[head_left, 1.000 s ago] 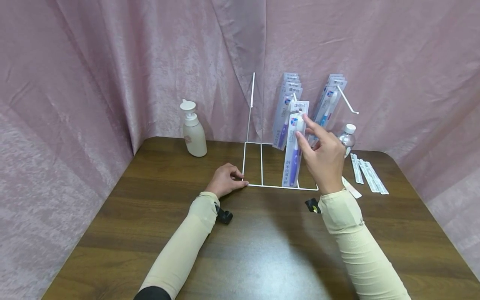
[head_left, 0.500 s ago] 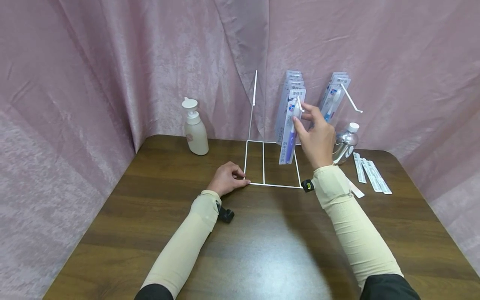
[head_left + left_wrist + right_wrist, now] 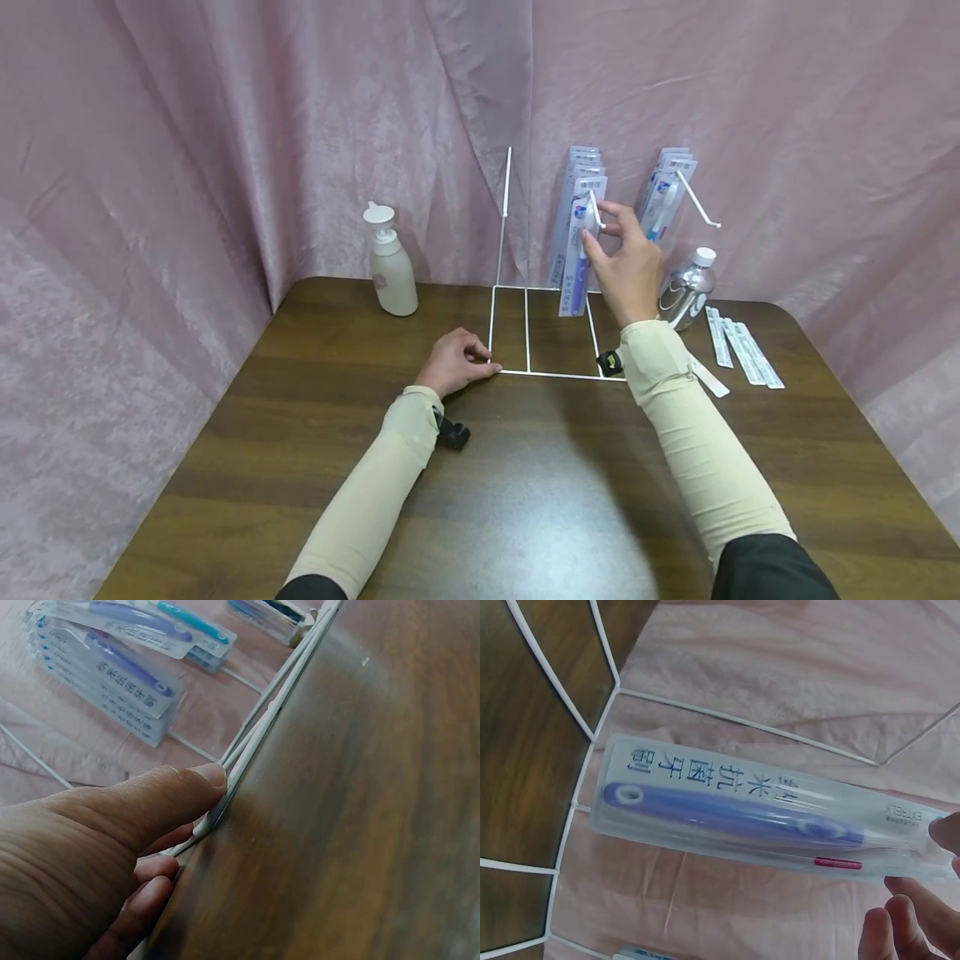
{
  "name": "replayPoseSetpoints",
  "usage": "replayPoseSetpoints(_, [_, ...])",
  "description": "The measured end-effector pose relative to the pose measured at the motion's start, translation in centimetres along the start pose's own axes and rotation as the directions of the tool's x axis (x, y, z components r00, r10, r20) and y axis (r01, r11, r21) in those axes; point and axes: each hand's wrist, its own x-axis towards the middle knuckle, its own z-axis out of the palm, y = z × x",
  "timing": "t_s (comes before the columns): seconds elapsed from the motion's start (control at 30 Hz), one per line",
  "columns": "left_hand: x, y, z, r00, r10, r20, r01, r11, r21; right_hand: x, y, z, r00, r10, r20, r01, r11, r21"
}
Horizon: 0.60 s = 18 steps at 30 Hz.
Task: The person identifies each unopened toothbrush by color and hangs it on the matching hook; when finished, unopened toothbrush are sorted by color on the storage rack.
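Note:
My right hand (image 3: pixel 633 271) pinches a packaged purple toothbrush (image 3: pixel 576 279) between thumb and fingers. Its card top is on the middle hook of a white wire display rack (image 3: pixel 527 333), in front of several similar packs (image 3: pixel 562 225). In the right wrist view, the toothbrush pack (image 3: pixel 735 817) lies lengthwise, its purple handle showing through clear plastic. At the rack's front left corner, my left hand (image 3: pixel 453 362) holds the base wire; the left wrist view shows the thumb (image 3: pixel 180 791) on the wire and curled fingers below it.
More toothbrush packs (image 3: pixel 663 196) hang on the right hook, and the left hook (image 3: pixel 506 183) is bare. A pump bottle (image 3: pixel 392 271) stands left of the rack. To its right are a silver bottle (image 3: pixel 688 287) and flat white strips (image 3: pixel 742 354).
My right hand has moved back and slightly left, taking the purple toothbrush pack onto the middle hook and along it toward the other packs. The left hand keeps its place on the rack corner.

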Motion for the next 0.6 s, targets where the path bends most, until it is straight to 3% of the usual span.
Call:
replayPoseSetpoints(0.2, [-0.1,-0.2,0.0,1.0,0.005,-0.011,-0.005,1.0,-0.004,-0.6,-0.1,-1.0,1.0,-0.014,0.01,0.015,0.999,-0.029])
replayPoseSetpoints(0.4, [0.1,-0.3,-0.2,1.0,0.005,0.0,-0.005,1.0,-0.003,-3.4,-0.4,-3.7,0.994,-0.062,0.09,0.072,0.992,-0.106])
replayPoseSetpoints(0.5, [0.4,-0.2,-0.7,1.0,0.015,0.003,-0.015,1.0,0.014,-5.2,-0.2,-5.2,0.972,-0.097,0.216,0.14,0.971,-0.195])
replayPoseSetpoints(0.6, [0.3,0.6,-1.6,0.998,0.055,-0.004,-0.054,0.996,0.068,-7.5,0.3,-6.4,0.914,-0.09,0.397,0.221,0.928,-0.3])
